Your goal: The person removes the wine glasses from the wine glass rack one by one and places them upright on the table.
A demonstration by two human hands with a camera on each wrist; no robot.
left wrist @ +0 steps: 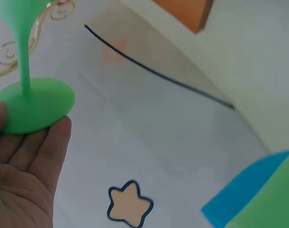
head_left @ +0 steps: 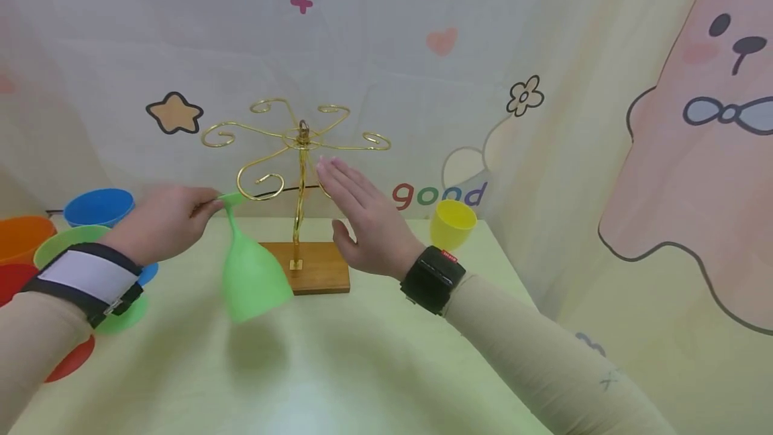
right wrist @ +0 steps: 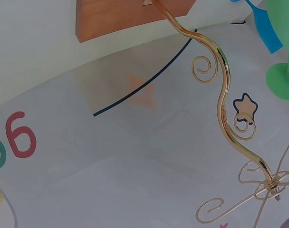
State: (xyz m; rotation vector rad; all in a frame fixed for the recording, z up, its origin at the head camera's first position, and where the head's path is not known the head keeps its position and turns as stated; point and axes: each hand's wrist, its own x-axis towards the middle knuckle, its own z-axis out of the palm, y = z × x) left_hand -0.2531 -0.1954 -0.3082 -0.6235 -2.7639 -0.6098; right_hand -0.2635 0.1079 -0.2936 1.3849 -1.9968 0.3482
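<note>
My left hand (head_left: 172, 220) pinches the foot of a green plastic goblet (head_left: 250, 280), which hangs bowl down and slightly tilted. In the left wrist view the thumb and fingers grip the rim of that round foot (left wrist: 44, 104). The foot is beside the front left curl of a gold wire glass rack (head_left: 300, 200) on a wooden base (head_left: 326, 270); whether they touch I cannot tell. My right hand (head_left: 374, 223) has straight fingers near the rack's post and covers part of a front arm. Contact there is unclear, and it holds nothing.
At the left stand orange (head_left: 24, 237), blue (head_left: 99, 207), light green (head_left: 72, 240) and red (head_left: 15, 280) cups or goblets, partly behind the left arm. A yellow goblet (head_left: 451, 223) stands at the back right of the pale table (head_left: 362, 381). A printed curtain (head_left: 362, 52) hangs behind.
</note>
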